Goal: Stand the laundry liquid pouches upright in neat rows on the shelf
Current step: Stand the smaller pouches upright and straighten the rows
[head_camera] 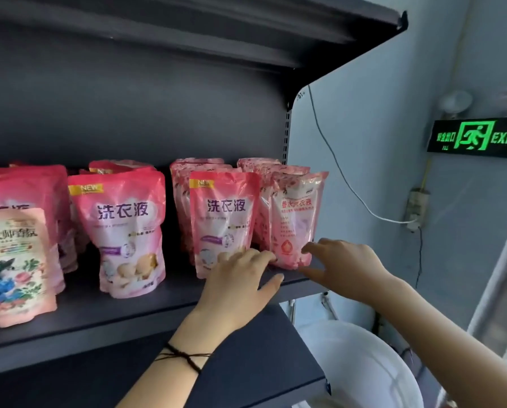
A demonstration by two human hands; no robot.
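Left hand [237, 278] open touching pouch [222, 219], right hand [344, 265] open by pale pouch [294, 213], exit sign [477, 138]

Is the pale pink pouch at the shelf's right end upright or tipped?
Upright: the pale pink plastic pouch stands on its base, seal uppermost, on the dark shelf.

Pink-and-white pouches [125, 234], dark grey shelf [99, 313], glowing green exit sign [475, 138]

Lit green EXIT sign [475, 139] on grey wall [378, 113] at rt, white cable [334, 157] running to wall box [417, 209].
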